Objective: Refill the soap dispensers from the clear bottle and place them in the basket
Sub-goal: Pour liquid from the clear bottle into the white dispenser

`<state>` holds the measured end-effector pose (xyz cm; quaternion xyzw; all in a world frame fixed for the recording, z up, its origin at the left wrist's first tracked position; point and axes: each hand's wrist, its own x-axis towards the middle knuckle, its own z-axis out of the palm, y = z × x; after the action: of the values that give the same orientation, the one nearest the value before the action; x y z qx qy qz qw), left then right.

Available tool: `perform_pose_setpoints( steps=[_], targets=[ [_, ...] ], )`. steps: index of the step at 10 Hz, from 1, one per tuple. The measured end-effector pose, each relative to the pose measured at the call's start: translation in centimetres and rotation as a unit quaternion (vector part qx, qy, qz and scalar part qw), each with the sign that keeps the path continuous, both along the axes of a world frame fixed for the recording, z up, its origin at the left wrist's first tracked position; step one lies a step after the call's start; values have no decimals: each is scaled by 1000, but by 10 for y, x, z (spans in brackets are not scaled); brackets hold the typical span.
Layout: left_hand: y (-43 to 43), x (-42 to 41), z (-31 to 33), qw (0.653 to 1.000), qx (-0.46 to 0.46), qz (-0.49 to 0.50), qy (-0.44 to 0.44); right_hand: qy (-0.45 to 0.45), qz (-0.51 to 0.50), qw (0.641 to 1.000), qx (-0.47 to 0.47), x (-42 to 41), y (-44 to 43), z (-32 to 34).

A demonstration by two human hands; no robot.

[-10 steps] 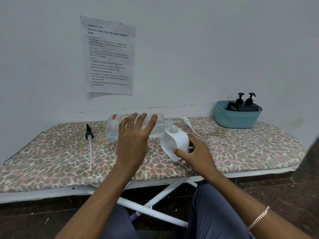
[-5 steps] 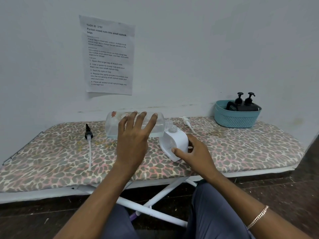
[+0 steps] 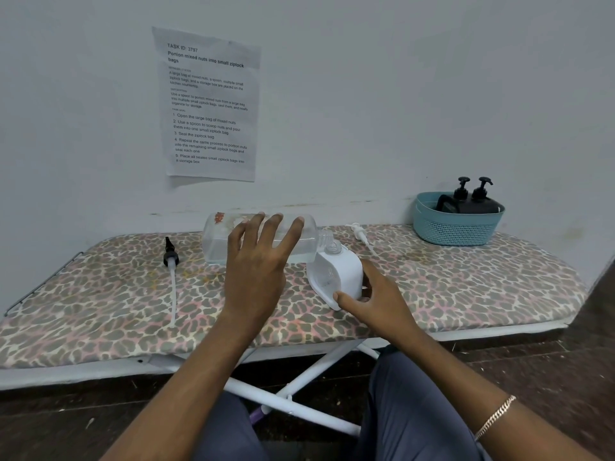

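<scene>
My left hand (image 3: pixel 256 271) grips the clear bottle (image 3: pixel 216 241) and holds it lying sideways above the board. The bottle's open neck points right, at the open top of the white soap dispenser (image 3: pixel 336 274). A little clear liquid lies along the bottle's lower side. My right hand (image 3: pixel 379 297) holds the white dispenser, thumb on its front and fingers behind it. The dispenser stands tilted on the patterned ironing board (image 3: pixel 100 311). At the far right, the teal basket (image 3: pixel 456 227) holds two black pump dispensers (image 3: pixel 479 202).
A black pump head with a long white tube (image 3: pixel 170 257) lies on the board to the left of the bottle. A white pump head (image 3: pixel 359 232) lies behind the white dispenser. A printed sheet (image 3: pixel 209 104) hangs on the wall. The board's white legs (image 3: pixel 299 380) cross below.
</scene>
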<state>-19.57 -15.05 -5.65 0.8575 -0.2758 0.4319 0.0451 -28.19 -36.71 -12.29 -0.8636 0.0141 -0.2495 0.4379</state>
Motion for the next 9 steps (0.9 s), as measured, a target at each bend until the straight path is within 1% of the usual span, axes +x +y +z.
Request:
perform_pose_setpoints(
  steps=[9],
  targets=[
    [0, 0, 0, 1000, 3, 0, 0, 9, 14, 1000, -26, 3, -7, -5]
  ],
)
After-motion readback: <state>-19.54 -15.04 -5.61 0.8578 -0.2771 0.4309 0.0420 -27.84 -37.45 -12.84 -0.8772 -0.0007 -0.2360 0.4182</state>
